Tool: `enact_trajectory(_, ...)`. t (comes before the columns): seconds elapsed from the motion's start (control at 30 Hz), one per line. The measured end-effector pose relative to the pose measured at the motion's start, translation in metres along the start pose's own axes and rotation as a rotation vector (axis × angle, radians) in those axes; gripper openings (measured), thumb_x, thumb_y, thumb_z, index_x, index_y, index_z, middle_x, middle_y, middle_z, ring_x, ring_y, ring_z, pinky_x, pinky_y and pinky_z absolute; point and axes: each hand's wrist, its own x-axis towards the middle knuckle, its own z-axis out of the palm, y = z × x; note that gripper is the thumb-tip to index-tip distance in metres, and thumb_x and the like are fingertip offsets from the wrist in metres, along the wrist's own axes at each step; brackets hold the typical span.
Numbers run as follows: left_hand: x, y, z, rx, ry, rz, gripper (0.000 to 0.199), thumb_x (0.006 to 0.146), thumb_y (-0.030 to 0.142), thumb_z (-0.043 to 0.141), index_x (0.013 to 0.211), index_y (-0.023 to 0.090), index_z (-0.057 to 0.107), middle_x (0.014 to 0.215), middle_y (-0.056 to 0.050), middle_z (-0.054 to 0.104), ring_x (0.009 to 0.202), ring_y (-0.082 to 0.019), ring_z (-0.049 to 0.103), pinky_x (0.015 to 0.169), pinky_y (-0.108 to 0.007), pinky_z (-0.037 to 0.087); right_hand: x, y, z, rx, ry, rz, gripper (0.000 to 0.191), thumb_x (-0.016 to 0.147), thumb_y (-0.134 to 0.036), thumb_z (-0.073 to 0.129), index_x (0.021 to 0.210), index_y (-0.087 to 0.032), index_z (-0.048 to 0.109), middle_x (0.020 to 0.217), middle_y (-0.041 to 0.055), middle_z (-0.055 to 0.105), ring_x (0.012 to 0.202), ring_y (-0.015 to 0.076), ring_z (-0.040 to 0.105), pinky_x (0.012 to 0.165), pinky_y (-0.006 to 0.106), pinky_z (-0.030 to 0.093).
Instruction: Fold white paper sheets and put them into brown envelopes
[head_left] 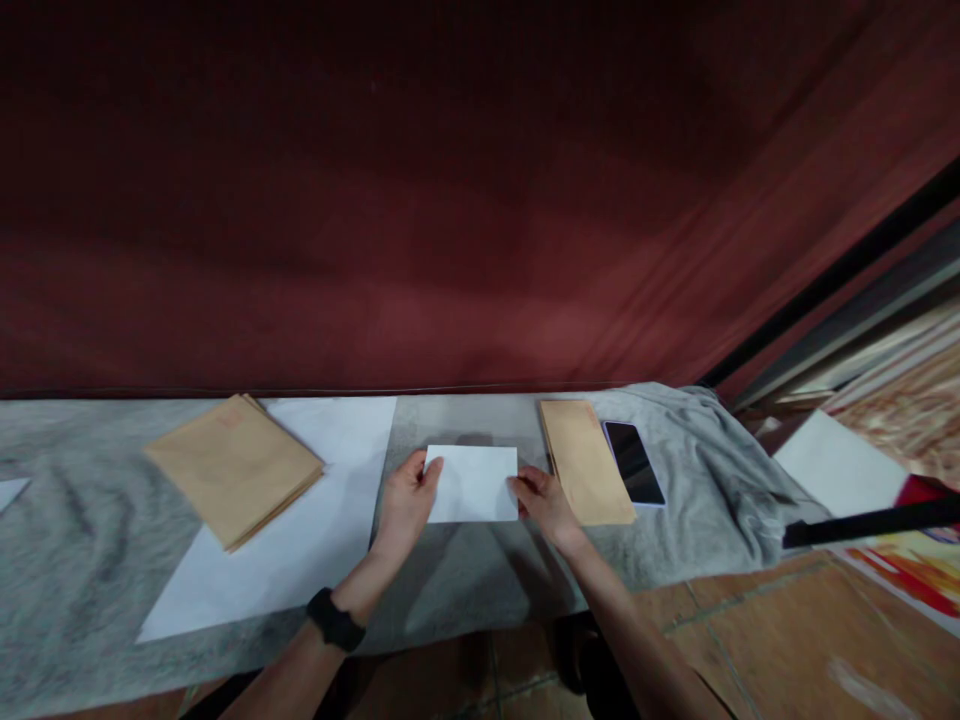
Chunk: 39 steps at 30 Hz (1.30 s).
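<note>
A white rectangular sheet of paper [474, 484], perhaps folded, is held level between my two hands above the grey cloth. My left hand [405, 500] grips its left edge, thumb on top and fingers beneath. At the right edge, my right hand [541, 500] pinches it between thumb and fingers. Just right of that hand lies a small stack of brown envelopes [589, 465]. Farther left, a larger stack of brown envelopes [236, 470] rests askew on big white paper [300, 560].
A dark-screened phone [634, 463] lies beside the right-hand envelopes. The grey cloth [67, 580] covers the long surface, with wrinkles at its right end. Behind it rises a dark red fabric wall [480, 250]. A black bar [870, 522] juts in at the right, above the tiled floor [787, 630].
</note>
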Motion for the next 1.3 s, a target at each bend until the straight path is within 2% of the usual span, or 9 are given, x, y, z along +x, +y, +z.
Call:
enact_trajectory(0.1, -0.005, 0.003, 0.004, 0.353, 0.005, 0.040, 0.025, 0.096, 0.036, 0.052, 0.105, 0.019, 0.067, 0.074, -0.002, 0.070, 0.069, -0.018, 0.065, 0.065, -0.025, 0.045, 0.001, 0.004, 0.002, -0.106, 0.067, 0.015, 0.025, 0.097, -0.031, 0.049, 0.089, -0.019, 0.069, 0.073, 0.0013, 0.072, 0.065, 0.0157, 0.068, 0.057, 0.022, 0.046)
enact_trajectory(0.2, -0.012, 0.007, 0.009, 0.670, -0.008, 0.039, 0.030, 0.098, 0.034, 0.051, 0.121, 0.019, 0.063, 0.079, -0.006, 0.073, 0.076, -0.023, 0.070, 0.066, -0.028, 0.047, 0.000, 0.004, -0.001, -0.242, 0.129, 0.028, 0.018, 0.095, -0.026, 0.053, 0.090, -0.021, 0.069, 0.081, 0.0033, 0.075, 0.075, 0.0176, 0.070, 0.063, 0.023, 0.045)
enact_trajectory(0.33, -0.014, 0.002, 0.014, 0.855, 0.008, 0.118, 0.033, 0.099, 0.036, 0.049, 0.127, 0.020, 0.059, 0.085, -0.008, 0.075, 0.082, -0.025, 0.072, 0.072, -0.031, 0.050, -0.002, 0.000, -0.002, -0.396, 0.159, 0.051, 0.017, 0.096, -0.026, 0.054, 0.095, -0.023, 0.070, 0.085, 0.0039, 0.077, 0.076, 0.0188, 0.072, 0.063, 0.024, 0.042)
enact_trajectory(0.57, -0.012, -0.005, 0.013, 0.924, 0.016, 0.245, 0.041, 0.101, 0.033, 0.044, 0.136, 0.014, 0.055, 0.094, -0.012, 0.075, 0.089, -0.027, 0.071, 0.089, -0.039, 0.051, -0.005, -0.007, 0.002, -0.538, 0.145, 0.061, 0.016, 0.099, -0.029, 0.053, 0.101, -0.023, 0.069, 0.085, 0.0049, 0.077, 0.080, 0.0208, 0.074, 0.065, 0.026, 0.043)
enact_trajectory(0.73, -0.018, -0.008, 0.020, 0.906, 0.058, 0.430, 0.043, 0.099, 0.027, 0.042, 0.136, 0.011, 0.057, 0.127, -0.020, 0.066, 0.121, -0.034, 0.060, 0.107, -0.051, 0.041, -0.010, -0.011, 0.000, -0.642, 0.171, 0.032, 0.016, 0.100, -0.027, 0.052, 0.108, -0.021, 0.065, 0.089, 0.0060, 0.076, 0.081, 0.0217, 0.073, 0.071, 0.029, 0.048)
enact_trajectory(0.87, -0.035, -0.021, 0.042, 0.871, -0.015, 0.622, 0.052, 0.100, 0.029, 0.037, 0.150, 0.014, 0.044, 0.157, -0.017, 0.043, 0.146, -0.032, 0.039, 0.120, -0.055, 0.027, -0.014, -0.014, 0.010, -0.623, 0.286, -0.177, 0.029, 0.103, -0.028, 0.044, 0.122, -0.016, 0.062, 0.113, 0.0144, 0.072, 0.107, 0.0264, 0.068, 0.092, 0.038, 0.051)
enact_trajectory(1.03, -0.049, -0.046, 0.061, 0.915, -0.084, 0.755, 0.064, 0.098, 0.023, 0.035, 0.160, 0.011, 0.023, 0.162, -0.018, 0.036, 0.150, -0.027, 0.033, 0.122, -0.051, 0.027, -0.025, -0.016, 0.046, -0.447, 0.184, -0.443, 0.051, 0.107, -0.036, 0.030, 0.149, -0.011, 0.044, 0.152, 0.0151, 0.051, 0.142, 0.0233, 0.045, 0.115, 0.043, 0.042)
enact_trajectory(1.17, -0.047, -0.054, 0.061, 0.965, -0.071, 0.757, 0.065, 0.096, 0.018, 0.036, 0.159, 0.008, 0.024, 0.161, -0.018, 0.037, 0.151, -0.027, 0.031, 0.123, -0.048, 0.027, -0.032, -0.012, 0.064, -0.526, 0.168, -0.466, 0.056, 0.108, -0.039, 0.029, 0.156, -0.011, 0.036, 0.160, 0.0133, 0.040, 0.150, 0.0234, 0.033, 0.123, 0.045, 0.029)
enact_trajectory(1.3, -0.043, -0.052, 0.056, 0.975, -0.076, 0.720, 0.060, 0.096, 0.016, 0.033, 0.155, 0.007, 0.034, 0.160, -0.017, 0.040, 0.151, -0.027, 0.031, 0.123, -0.048, 0.026, -0.028, -0.005, 0.062, -0.628, 0.227, -0.450, 0.054, 0.108, -0.039, 0.031, 0.154, -0.011, 0.041, 0.159, 0.0142, 0.041, 0.150, 0.0237, 0.033, 0.123, 0.045, 0.028)
